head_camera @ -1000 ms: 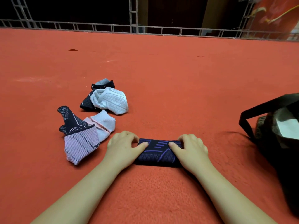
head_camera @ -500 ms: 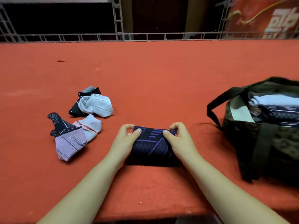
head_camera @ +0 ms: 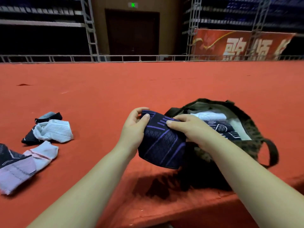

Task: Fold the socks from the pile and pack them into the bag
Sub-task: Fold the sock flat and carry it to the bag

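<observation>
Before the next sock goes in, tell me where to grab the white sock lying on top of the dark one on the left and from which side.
Take the white sock by its broad, flat right end, coming from above and the right. That end lies free on the red surface, while its bunched left end overlaps the dark sock and would likely drag it along. Both the left hand and right hand hold the folded navy sock now.

Just right of the hands, the dark olive patterned fabric bag (head_camera: 246, 145) stands open, its mouth partly filled by folded white and navy socks (head_camera: 213, 122). Well left of them, the loose pile of white, pink and navy socks (head_camera: 49, 130) takes up the red-carpeted table (head_camera: 148, 83). Beyond the hands the carpet lies bare up to the metal railing (head_camera: 148, 57).
</observation>
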Demonstrator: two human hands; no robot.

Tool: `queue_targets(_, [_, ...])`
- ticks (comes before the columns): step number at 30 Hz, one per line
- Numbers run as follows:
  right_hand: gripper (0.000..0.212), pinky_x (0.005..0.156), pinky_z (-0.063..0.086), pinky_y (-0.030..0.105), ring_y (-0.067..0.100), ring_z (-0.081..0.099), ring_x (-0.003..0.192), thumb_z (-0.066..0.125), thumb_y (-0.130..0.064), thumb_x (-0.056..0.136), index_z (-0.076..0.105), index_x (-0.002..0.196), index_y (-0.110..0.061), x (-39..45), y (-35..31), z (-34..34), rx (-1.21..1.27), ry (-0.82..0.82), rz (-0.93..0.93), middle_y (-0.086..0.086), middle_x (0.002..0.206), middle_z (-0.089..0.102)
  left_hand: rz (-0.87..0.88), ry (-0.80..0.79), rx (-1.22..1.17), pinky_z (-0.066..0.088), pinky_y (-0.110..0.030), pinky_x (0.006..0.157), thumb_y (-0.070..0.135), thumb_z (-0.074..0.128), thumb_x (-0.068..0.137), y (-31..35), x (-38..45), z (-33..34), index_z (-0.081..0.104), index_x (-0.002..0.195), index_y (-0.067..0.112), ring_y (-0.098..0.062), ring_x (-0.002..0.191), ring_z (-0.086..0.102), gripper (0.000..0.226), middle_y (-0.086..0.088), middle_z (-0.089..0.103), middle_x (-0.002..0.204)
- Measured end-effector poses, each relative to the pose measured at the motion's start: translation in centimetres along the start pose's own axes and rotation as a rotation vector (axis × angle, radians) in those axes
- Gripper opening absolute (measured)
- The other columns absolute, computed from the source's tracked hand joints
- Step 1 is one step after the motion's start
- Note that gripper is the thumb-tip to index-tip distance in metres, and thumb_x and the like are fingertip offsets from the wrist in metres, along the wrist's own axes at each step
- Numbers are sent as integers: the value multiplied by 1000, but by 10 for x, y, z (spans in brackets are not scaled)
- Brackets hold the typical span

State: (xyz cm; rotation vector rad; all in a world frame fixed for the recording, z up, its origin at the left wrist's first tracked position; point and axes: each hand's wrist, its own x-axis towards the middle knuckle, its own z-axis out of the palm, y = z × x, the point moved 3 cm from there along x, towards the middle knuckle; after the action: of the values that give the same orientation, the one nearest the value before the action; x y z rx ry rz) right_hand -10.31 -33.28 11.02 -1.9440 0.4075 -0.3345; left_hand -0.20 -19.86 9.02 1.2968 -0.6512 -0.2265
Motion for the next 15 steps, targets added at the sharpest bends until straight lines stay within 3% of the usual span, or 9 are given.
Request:
queue_targets(4, [18, 69, 52, 28, 15, 63, 77, 62, -27, 90, 69, 95, -12, 7, -10, -55, 39, -31, 66, 3, 87, 69, -7, -67, 89, 47, -20, 71, 15, 51, 95, 14, 19, 40, 55, 106, 24, -8, 83, 60, 15, 6, 62, 96])
queue_targets(7, [14, 73, 54, 34, 16, 64, 75, 60, -25, 92, 67, 90, -13, 15, -14, -82, 49, 44, 50, 4, 86, 70, 79, 52, 232, 43, -13, 70, 19, 58, 91, 22, 20, 45, 52, 107, 26, -1, 85, 56, 18, 11, 58, 96])
queue_targets(9, [14, 74, 54, 35, 17, 65, 74, 59, -24, 93, 66, 91, -12, 20, -16, -91, 69, 65, 20, 6, 85, 70, 94, 85, 238, 41, -11, 60, 20, 57, 91, 25, 14, 49, 55, 96, 24, -5, 76, 55, 7, 10, 58, 87])
queue_targets(10, [14, 74, 54, 35, 18, 65, 74, 59, -23, 93, 66, 91, -11, 21, -17, -93, 67, 70, 6, 7, 85, 70, 11, 31, 198, 40, -12, 54, 24, 55, 92, 25, 8, 54, 56, 93, 23, -8, 70, 55, 2, 8, 58, 83])
queue_targets(12, [15, 74, 54, 36, 20, 66, 75, 58, -22, 93, 65, 93, -9, 24, -17, -90, 62, 67, -19, 9, 85, 70, -240, -121, 95, 42, -19, 50, 37, 52, 94, 18, -4, 65, 57, 96, 20, -11, 66, 60, 19, 4, 62, 85])
queue_targets(15, [17, 74, 55, 39, 21, 66, 76, 57, -24, 94, 65, 94, -9, 25, -15, -77, 77, 37, -31, 10, 87, 70, -466, -241, -29, 53, -32, 60, 54, 50, 88, 5, -12, 73, 54, 113, 23, -22, 87, 70, 41, -3, 64, 111])
